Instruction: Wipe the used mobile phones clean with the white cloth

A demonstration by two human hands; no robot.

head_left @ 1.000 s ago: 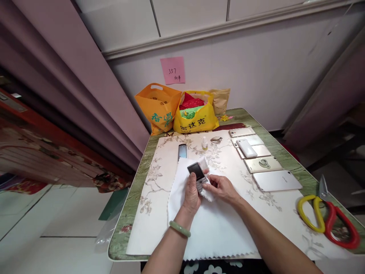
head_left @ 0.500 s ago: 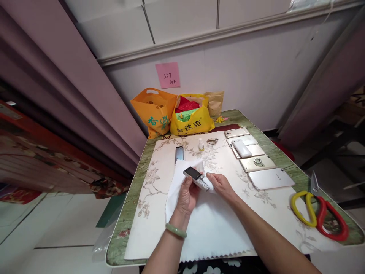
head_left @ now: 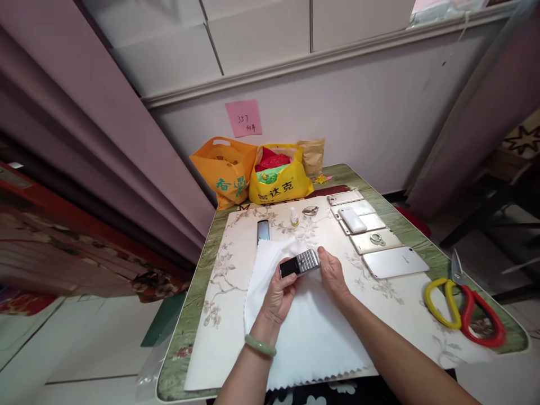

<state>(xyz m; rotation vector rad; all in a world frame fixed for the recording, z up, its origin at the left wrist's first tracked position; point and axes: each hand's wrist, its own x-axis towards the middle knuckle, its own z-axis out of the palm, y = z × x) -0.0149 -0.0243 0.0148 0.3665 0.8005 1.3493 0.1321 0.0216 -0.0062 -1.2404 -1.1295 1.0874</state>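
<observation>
A small silver keypad phone (head_left: 300,262) with a dark screen lies sideways between my hands, above a white cloth (head_left: 304,326) spread on the table. My left hand (head_left: 279,292), with a green bangle on its wrist, grips the screen end. My right hand (head_left: 333,274) holds the keypad end with its fingers curled round it. Part of the cloth is bunched up behind the phone.
A row of several smartphones (head_left: 371,233) lies to the right on a floral mat (head_left: 228,264). Yellow and red scissors (head_left: 464,306) rest near the right edge. A dark phone (head_left: 262,231), a small bottle (head_left: 292,216), an orange bag (head_left: 223,170) and a yellow bag (head_left: 278,181) stand behind.
The keypad phone has been turned from upright to lying sideways between both hands. My right hand moved from the cloth at the phone's lower end onto its keypad end.
</observation>
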